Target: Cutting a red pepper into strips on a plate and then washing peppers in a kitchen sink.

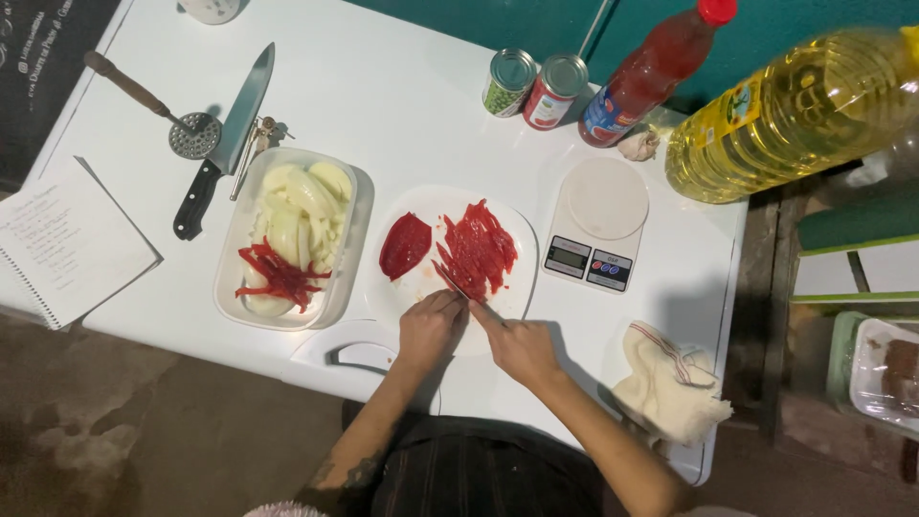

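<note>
Left hand [430,326] rested with curled fingers at the near edge of the white cutting board [522,239], fingertips pressed close to the red pepper strips [477,251]; whether it pinned a strip could not be made out. Right hand [518,347] was closed around a small knife [453,282], the thin blade running up and to the left from the fist into the near end of the strip pile. Both hands sat side by side, almost touching, directly below the pile. The strips lay just ahead of the hands, their long axes running mostly away from the person, slightly tilted right. The left hand was the nearer of the two to the uncut pepper piece [405,245], which lay just left of the strips on the same board.

Further out on the counter [402,105]: a clear tub [347,251] of onion slices and more red strips to the left, a large knife [225,144] beyond it, a kitchen scale [598,223] to the right, a folded cloth [670,383] near the right forearm, two cans [533,86] and an oil bottle [795,115] at the far side.
</note>
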